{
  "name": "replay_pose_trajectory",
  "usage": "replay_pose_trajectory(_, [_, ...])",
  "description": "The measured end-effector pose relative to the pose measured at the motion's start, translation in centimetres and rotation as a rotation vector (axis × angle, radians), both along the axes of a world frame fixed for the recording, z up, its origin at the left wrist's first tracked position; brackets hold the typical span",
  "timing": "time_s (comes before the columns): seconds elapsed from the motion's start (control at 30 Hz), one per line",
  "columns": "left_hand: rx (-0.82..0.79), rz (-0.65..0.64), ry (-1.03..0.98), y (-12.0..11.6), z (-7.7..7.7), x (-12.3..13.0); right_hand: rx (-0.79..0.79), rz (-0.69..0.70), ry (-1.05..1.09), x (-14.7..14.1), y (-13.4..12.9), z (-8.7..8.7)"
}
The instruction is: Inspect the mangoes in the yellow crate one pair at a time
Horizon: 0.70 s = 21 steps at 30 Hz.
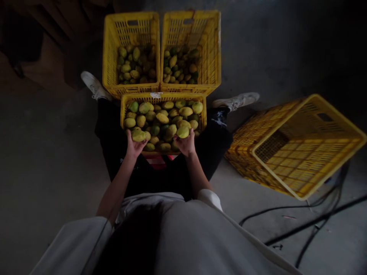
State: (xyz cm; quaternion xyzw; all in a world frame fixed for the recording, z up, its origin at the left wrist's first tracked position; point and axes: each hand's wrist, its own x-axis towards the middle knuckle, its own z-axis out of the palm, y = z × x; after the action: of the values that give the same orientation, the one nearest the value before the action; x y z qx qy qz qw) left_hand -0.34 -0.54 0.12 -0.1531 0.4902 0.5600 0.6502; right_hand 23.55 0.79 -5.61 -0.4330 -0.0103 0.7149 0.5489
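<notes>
I find left fingers grasping one fruit, right fingers another fruit; near crate well stocked, far crates part-filled. I judge the handling about midway.

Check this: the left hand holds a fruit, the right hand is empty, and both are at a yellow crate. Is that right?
Not quite: the right hand isn't empty; the head view shows it holding a fruit. The left hand does hold another fruit, and both are at a yellow crate.
</notes>
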Motion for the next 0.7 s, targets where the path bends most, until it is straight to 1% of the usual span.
replay_pose_trajectory(0.07, [-0.021,-0.021,-0.002,0.07,0.13,0.05,0.013,0.006,0.011,0.03,-0.07,0.05])
replay_pose_trajectory(0.17, [-0.036,-0.080,-0.012,-0.01,0.11,0.06,0.048,0.078,0.022,-0.13,-0.32,0.21])
replay_pose_trajectory(0.23, [-0.008,-0.109,-0.036,-0.22,0.02,-0.01,0.044,0.120,0.029,-0.30,-0.46,0.23])
replay_pose_trajectory(0.4, [0.073,-0.174,-0.086,-0.69,0.02,-0.07,-0.043,0.168,0.032,-0.31,-0.53,0.17])
replay_pose_trajectory(0.5, [0.074,-0.217,-0.087,-0.63,-0.07,-0.02,0.016,0.199,0.011,-0.21,-0.60,0.51])
replay_pose_trajectory(0.6, [0.064,-0.233,-0.075,-0.35,-0.42,0.05,0.093,0.187,-0.017,-0.39,-0.60,0.72])
replay_pose_trajectory(0.7, [0.042,-0.242,-0.066,-0.11,-0.71,0.16,0.079,0.122,-0.040,-0.71,-0.38,0.35])
